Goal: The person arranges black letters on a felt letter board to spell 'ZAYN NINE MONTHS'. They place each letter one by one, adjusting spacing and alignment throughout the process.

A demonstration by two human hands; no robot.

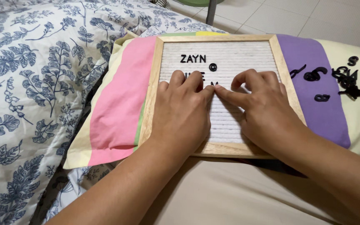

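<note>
Pressing down flat on the letter board [226, 54], left hand [182, 112] with fingers together, index tip meeting the right hand [261, 108], whose index finger pins a small black letter [214, 84] on the second row. Resting on a striped pillow [117, 108]. Further right, loose black letters [346, 79] scattered. Beyond, floral bedding [34, 71].

Both hands [217, 104] on letter board [226, 58] (wood-framed)

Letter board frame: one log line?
left hand on letter board | right hand fingertip pressing black letter | spare letters on striped pillow
</note>
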